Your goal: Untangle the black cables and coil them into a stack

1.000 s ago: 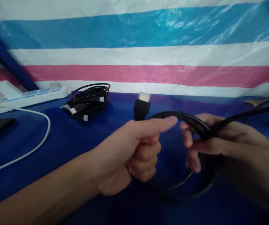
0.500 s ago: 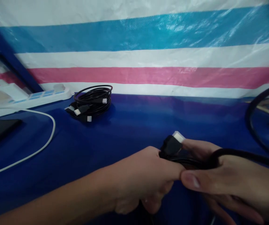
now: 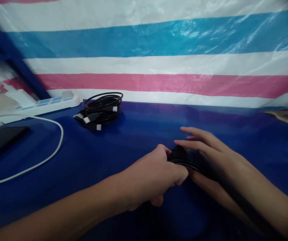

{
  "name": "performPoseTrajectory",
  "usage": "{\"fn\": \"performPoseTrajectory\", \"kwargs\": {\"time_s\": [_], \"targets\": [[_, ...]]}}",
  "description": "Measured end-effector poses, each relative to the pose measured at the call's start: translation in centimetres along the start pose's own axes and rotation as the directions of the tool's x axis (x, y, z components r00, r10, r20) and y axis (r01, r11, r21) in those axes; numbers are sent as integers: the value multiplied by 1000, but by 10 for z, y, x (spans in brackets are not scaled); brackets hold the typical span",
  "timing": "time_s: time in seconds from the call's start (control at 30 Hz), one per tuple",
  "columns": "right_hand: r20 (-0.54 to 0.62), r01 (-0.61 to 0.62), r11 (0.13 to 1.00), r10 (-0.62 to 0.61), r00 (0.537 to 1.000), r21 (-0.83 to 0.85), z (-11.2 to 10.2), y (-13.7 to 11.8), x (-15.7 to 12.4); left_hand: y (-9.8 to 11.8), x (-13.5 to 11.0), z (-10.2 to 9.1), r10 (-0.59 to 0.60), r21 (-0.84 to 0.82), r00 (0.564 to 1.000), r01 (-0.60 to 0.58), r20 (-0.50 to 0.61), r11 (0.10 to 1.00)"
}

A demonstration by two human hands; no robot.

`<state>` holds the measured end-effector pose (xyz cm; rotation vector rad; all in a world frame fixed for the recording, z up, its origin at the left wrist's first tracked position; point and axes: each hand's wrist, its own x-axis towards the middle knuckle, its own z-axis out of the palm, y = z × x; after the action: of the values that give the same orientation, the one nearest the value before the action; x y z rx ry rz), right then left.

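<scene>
My left hand [image 3: 156, 174] is closed in a fist round a black cable [image 3: 184, 163], low over the blue table [image 3: 138, 134]. The cable's black plug [image 3: 177, 152] pokes out just beyond its knuckles. My right hand [image 3: 209, 157] lies beside it with the fingers stretched out flat over the plug and cable. The cable runs from there across my right wrist towards the lower right corner, partly blurred.
A coiled bundle of black cables with silver plugs [image 3: 101, 108] lies at the back left. Behind it is a white power strip [image 3: 43, 103], with a white cord [image 3: 40, 160] looping over the table. A dark flat device [image 3: 0, 140] lies at the left edge. A striped tarp [image 3: 159, 57] hangs behind.
Both hands have come down from mid-air to the table with the cable. The plug that stood up above my left fist now lies low, and my right fingers have spread out.
</scene>
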<state>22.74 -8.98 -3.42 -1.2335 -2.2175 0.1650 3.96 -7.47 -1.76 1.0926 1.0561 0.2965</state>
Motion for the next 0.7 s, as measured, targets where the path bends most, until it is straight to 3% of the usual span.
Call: {"fn": "performPoseTrajectory", "kwargs": {"time_s": [0.1,0.23,0.4,0.5,0.57,0.63,0.7], "targets": [[117,116,993,-116,986,13,-7,-5,11,-3,2,8,150,124,986,-141,-66,982],[248,142,989,-150,957,52,-15,-17,21,0,-5,17,411,220,904,-381,-112,898],[218,-37,999,37,975,-3,-18,0,12,3,-17,14,705,473,693,-575,-151,667],[194,-117,993,111,975,19,-23,20,10,5,-12,11,796,405,591,-701,-132,587],[166,-170,985,162,973,34,-29,33,13,10,-6,7,793,178,586,-773,-170,609],[96,-250,967,244,965,49,-37,47,17,17,-5,1,743,-78,630,-772,-226,631],[13,-343,935,343,939,91,-43,59,20,25,-8,-10,711,-201,661,-750,-239,630]]}}
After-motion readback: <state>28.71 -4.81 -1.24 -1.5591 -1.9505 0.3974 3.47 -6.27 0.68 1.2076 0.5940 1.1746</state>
